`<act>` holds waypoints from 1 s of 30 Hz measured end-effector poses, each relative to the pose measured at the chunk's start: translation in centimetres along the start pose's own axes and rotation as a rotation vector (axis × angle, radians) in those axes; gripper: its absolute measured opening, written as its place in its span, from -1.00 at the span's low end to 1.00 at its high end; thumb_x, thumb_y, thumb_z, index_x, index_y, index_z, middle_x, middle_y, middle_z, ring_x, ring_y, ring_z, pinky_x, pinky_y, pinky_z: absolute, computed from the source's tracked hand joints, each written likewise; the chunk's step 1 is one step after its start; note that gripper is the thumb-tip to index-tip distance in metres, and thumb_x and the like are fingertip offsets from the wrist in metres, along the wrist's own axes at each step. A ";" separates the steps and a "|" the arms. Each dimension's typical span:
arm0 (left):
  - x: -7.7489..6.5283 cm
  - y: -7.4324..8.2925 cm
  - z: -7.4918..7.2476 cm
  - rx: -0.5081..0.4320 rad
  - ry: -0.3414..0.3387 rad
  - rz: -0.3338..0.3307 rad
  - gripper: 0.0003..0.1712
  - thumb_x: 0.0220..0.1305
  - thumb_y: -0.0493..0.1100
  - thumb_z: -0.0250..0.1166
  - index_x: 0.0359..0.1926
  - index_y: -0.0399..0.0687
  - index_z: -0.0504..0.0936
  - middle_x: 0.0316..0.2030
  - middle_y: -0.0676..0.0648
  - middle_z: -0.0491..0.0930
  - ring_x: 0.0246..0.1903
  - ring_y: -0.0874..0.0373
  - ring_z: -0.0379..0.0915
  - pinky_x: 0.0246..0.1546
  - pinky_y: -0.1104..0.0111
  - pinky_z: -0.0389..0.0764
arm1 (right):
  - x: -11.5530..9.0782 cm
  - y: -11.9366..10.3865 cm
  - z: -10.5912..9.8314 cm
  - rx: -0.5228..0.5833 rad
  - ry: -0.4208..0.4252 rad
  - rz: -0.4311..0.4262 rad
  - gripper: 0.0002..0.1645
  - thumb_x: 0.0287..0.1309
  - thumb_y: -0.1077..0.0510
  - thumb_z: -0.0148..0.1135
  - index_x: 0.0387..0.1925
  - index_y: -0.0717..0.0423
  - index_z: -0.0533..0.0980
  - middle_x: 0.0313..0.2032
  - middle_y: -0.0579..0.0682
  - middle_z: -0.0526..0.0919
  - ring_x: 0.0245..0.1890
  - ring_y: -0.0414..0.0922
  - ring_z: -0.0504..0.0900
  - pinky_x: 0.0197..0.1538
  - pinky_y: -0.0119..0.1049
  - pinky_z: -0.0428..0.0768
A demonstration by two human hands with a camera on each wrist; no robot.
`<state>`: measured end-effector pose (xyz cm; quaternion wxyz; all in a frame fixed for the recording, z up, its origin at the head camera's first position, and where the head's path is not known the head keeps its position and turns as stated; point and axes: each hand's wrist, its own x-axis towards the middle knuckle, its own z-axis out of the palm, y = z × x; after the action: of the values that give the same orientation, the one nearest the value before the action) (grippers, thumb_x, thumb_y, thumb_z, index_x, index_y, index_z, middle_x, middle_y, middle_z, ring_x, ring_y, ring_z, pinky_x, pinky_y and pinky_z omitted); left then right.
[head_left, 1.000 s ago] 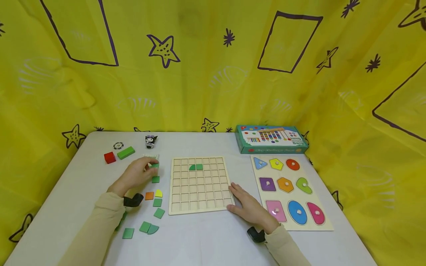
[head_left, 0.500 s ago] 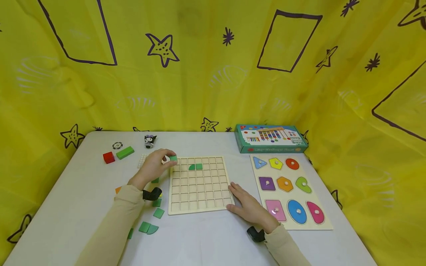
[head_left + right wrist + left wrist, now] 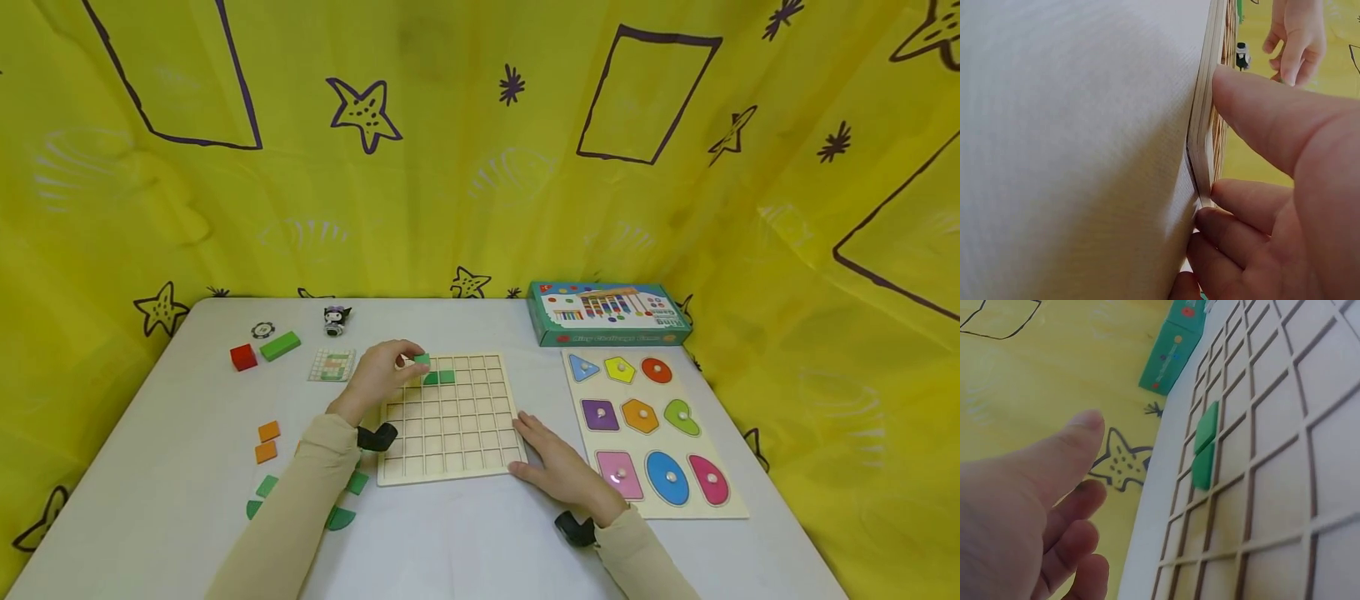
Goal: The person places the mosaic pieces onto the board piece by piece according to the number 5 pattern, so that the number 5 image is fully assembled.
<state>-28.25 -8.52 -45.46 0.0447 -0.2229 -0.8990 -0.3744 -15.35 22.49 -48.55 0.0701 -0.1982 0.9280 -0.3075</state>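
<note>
My left hand (image 3: pixel 380 377) pinches a green square tile (image 3: pixel 422 360) between thumb and fingertips, above the far rows of the wooden grid board (image 3: pixel 453 433). In the left wrist view the thumb (image 3: pixel 1066 450) and curled fingers show, but the tile is hidden. Two green pieces lie side by side in the grid: a rounded one (image 3: pixel 1203 467) and a square one (image 3: pixel 1207 427). My right hand (image 3: pixel 561 467) rests against the board's right edge near its front corner. In the right wrist view its thumb and fingertips touch the board's side (image 3: pixel 1200 134).
Left of the board are a small pattern card (image 3: pixel 332 365), orange tiles (image 3: pixel 267 431), several green tiles (image 3: pixel 341 519), a red cube (image 3: pixel 243 357), a green block (image 3: pixel 281 346) and a figurine (image 3: pixel 335 321). A shape puzzle (image 3: pixel 656 446) and a box (image 3: pixel 611 315) stand right.
My left hand has picked up the green tile by the pattern card and carried it right, over the board. The card is uncovered. My right hand has stayed put.
</note>
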 end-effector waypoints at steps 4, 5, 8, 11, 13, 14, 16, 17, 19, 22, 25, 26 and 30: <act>0.8 0.2 1.5 0.003 -0.010 0.012 -0.65 0.23 -0.05 0.40 -0.04 -0.14 0.69 -0.17 -0.10 0.63 -0.24 0.02 0.46 -0.20 0.16 0.48 | 0.0 0.0 0.0 -0.004 -0.002 0.003 -0.16 0.32 -0.02 0.23 0.42 0.34 0.15 0.45 0.23 0.05 0.44 0.19 -0.01 0.35 0.10 0.06; 1.0 0.3 1.9 0.006 -0.011 0.012 -0.66 0.23 -0.05 0.40 -0.04 -0.13 0.69 -0.17 -0.10 0.63 -0.24 0.02 0.46 -0.20 0.15 0.49 | 0.0 -0.1 -0.1 -0.004 0.000 0.001 -0.16 0.32 -0.02 0.23 0.42 0.34 0.15 0.45 0.23 0.05 0.44 0.19 -0.01 0.35 0.10 0.06; 1.5 0.8 2.9 0.025 -0.023 -0.004 -0.66 0.23 -0.04 0.40 -0.04 -0.12 0.70 -0.19 -0.08 0.63 -0.25 0.04 0.47 -0.19 0.16 0.50 | 0.0 -0.1 -0.1 0.001 0.002 -0.005 -0.16 0.32 -0.01 0.23 0.42 0.35 0.15 0.45 0.24 0.06 0.43 0.20 -0.01 0.35 0.11 0.06; 2.1 1.3 3.7 0.052 -0.042 -0.029 -0.67 0.23 -0.03 0.41 -0.06 -0.11 0.70 -0.22 -0.04 0.63 -0.27 0.06 0.49 -0.21 0.18 0.51 | -0.1 0.0 0.0 0.004 0.001 -0.005 -0.15 0.31 -0.02 0.23 0.42 0.35 0.15 0.45 0.24 0.06 0.43 0.20 -0.01 0.35 0.12 0.06; 2.4 1.5 4.2 0.080 -0.054 -0.039 -0.68 0.21 -0.02 0.42 -0.10 -0.09 0.70 -0.24 -0.02 0.63 -0.27 0.06 0.50 -0.21 0.19 0.51 | -0.1 0.0 0.1 0.003 0.001 -0.005 -0.15 0.31 -0.03 0.23 0.42 0.34 0.15 0.45 0.24 0.06 0.43 0.20 -0.01 0.35 0.12 0.07; 2.6 1.6 4.5 0.097 -0.061 -0.043 -0.69 0.19 0.00 0.43 -0.12 -0.08 0.71 -0.26 0.00 0.63 -0.26 0.06 0.50 -0.21 0.19 0.51 | 0.0 0.0 0.1 0.003 0.000 -0.004 -0.15 0.31 -0.03 0.23 0.42 0.34 0.15 0.45 0.23 0.06 0.44 0.19 -0.01 0.35 0.12 0.07; 3.0 1.8 5.0 0.140 -0.074 -0.045 -0.69 0.17 0.02 0.44 -0.16 -0.05 0.70 -0.27 0.02 0.63 -0.23 0.07 0.51 -0.18 0.20 0.52 | 0.0 0.0 0.1 0.004 0.003 -0.006 -0.15 0.32 -0.03 0.23 0.42 0.34 0.15 0.45 0.23 0.06 0.44 0.19 -0.01 0.35 0.12 0.07; 3.1 1.8 5.2 0.155 -0.082 -0.045 -0.70 0.16 0.03 0.45 -0.18 -0.05 0.70 -0.28 0.02 0.63 -0.22 0.07 0.51 -0.16 0.20 0.52 | 0.0 0.0 0.1 0.005 0.004 -0.006 -0.15 0.32 -0.03 0.23 0.42 0.34 0.15 0.45 0.23 0.06 0.44 0.19 -0.01 0.35 0.11 0.07; 3.4 1.9 5.6 0.179 -0.103 -0.050 -0.70 0.15 0.04 0.46 -0.20 -0.04 0.71 -0.28 0.03 0.62 -0.21 0.08 0.51 -0.15 0.22 0.52 | -0.1 0.0 0.1 0.007 0.005 -0.007 -0.15 0.32 -0.03 0.23 0.42 0.34 0.15 0.45 0.23 0.06 0.43 0.20 -0.01 0.35 0.12 0.06; 3.6 2.1 5.9 0.186 -0.132 -0.060 -0.70 0.12 0.02 0.47 -0.22 -0.04 0.72 -0.30 0.03 0.60 -0.24 0.09 0.50 -0.16 0.23 0.52 | -0.1 0.1 0.2 0.010 0.004 -0.007 -0.15 0.32 -0.02 0.23 0.42 0.35 0.15 0.45 0.25 0.06 0.43 0.21 -0.01 0.34 0.13 0.06; 3.7 2.4 6.1 0.183 -0.147 -0.067 -0.69 0.08 0.01 0.51 -0.22 -0.06 0.72 -0.33 0.02 0.58 -0.28 0.10 0.49 -0.19 0.24 0.52 | -0.1 0.1 0.2 0.008 0.000 -0.003 -0.16 0.32 -0.02 0.23 0.42 0.34 0.15 0.45 0.24 0.06 0.43 0.20 -0.01 0.35 0.12 0.06; 3.7 2.5 6.1 0.184 -0.148 -0.066 -0.68 0.06 0.01 0.52 -0.22 -0.06 0.73 -0.33 0.02 0.58 -0.28 0.10 0.49 -0.19 0.25 0.52 | 0.0 0.1 0.2 0.006 0.000 0.001 -0.16 0.32 -0.02 0.22 0.43 0.33 0.15 0.45 0.23 0.05 0.44 0.19 -0.01 0.35 0.11 0.06; 3.8 2.5 6.0 0.179 -0.161 -0.061 -0.63 0.03 0.01 0.53 -0.18 -0.07 0.73 -0.30 0.00 0.57 -0.27 0.10 0.48 -0.18 0.25 0.51 | 0.0 0.1 0.1 0.000 -0.001 0.007 -0.16 0.32 -0.01 0.23 0.43 0.32 0.14 0.46 0.21 0.04 0.44 0.16 -0.02 0.36 0.09 0.07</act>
<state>-30.03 -1.40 -47.23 -0.0194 -0.2198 -0.9359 -0.2745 -15.31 22.49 -48.71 0.0718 -0.1953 0.9286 -0.3071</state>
